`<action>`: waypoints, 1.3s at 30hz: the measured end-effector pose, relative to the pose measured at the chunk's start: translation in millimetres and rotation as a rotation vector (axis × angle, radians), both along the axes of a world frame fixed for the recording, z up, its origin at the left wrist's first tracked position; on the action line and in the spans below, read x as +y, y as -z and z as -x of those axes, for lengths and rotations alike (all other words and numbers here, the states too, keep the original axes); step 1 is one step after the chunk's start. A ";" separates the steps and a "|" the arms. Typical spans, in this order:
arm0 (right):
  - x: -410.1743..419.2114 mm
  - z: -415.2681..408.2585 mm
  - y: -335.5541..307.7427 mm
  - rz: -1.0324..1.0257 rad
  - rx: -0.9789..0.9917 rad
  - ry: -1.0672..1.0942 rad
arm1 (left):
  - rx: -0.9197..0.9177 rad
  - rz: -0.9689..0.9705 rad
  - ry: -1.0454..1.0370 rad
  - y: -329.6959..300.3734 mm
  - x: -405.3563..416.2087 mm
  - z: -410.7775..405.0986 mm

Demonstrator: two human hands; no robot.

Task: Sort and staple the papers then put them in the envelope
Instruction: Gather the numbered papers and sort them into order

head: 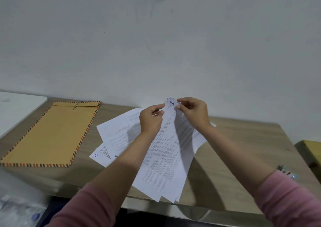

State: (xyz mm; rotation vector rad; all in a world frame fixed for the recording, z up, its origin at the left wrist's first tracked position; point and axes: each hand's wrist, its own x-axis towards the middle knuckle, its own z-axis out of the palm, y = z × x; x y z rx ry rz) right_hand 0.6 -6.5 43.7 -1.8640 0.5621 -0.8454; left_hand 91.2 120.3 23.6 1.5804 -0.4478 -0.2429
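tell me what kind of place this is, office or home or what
Likely a plain office or study desk, though a home is possible: a wooden table against a bare white wall, a large brown envelope with striped edging, and printed sheets with handwritten numbers.

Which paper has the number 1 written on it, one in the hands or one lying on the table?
The held stack: its top corner, pinched by the left hand and right hand, shows a 1. The sheets on the table show a 9.
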 end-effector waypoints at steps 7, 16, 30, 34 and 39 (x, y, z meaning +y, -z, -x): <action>-7.1 23.1 13.0 0.091 0.011 0.063 | -0.098 -0.014 0.066 -4.6 -3.2 16.1; -17.6 38.4 14.1 0.207 0.155 -0.024 | -0.146 -0.071 0.106 -4.4 -9.1 19.6; -32.2 60.0 56.3 -0.011 0.314 -0.143 | -0.207 -0.337 0.304 34.8 -21.8 24.3; -36.8 61.7 73.2 -0.032 0.371 -0.213 | -0.164 -0.412 0.323 52.7 -23.8 24.2; -40.3 53.1 86.8 -0.007 0.451 -0.268 | -0.153 -0.478 0.337 65.8 -24.1 17.6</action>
